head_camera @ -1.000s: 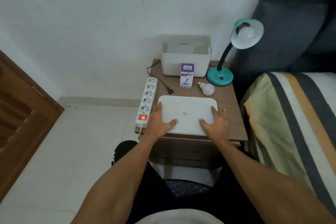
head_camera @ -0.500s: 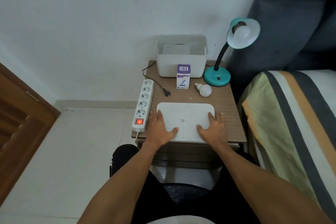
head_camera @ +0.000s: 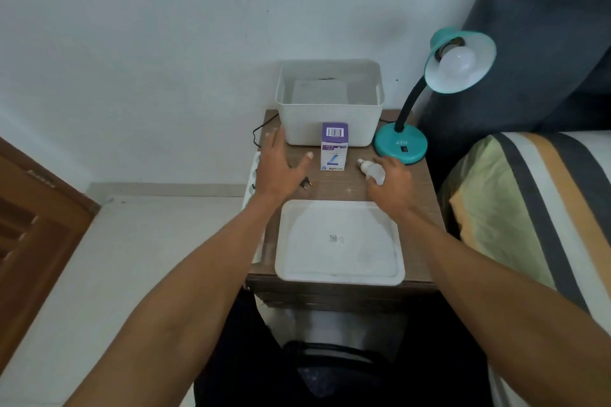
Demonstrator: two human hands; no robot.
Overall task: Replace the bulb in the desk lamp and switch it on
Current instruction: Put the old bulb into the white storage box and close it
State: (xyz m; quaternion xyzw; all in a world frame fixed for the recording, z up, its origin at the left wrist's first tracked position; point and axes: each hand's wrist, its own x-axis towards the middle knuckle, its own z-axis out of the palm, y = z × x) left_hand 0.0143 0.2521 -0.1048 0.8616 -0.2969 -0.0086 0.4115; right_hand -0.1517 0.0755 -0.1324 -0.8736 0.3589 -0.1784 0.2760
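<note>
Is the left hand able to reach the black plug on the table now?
Probably yes. The left hand hovers open just above and left of the black plug, and nothing lies between them; the bulb box stands further right.

The white lid [head_camera: 339, 241] fills the near half of the bedside table [head_camera: 420, 195]. Behind it runs a bare strip, hemmed in at the back by the white bin [head_camera: 330, 109], the bulb box [head_camera: 334, 150] and the lamp base [head_camera: 400, 145] (its shade [head_camera: 461, 59] overhangs the right corner).
</note>
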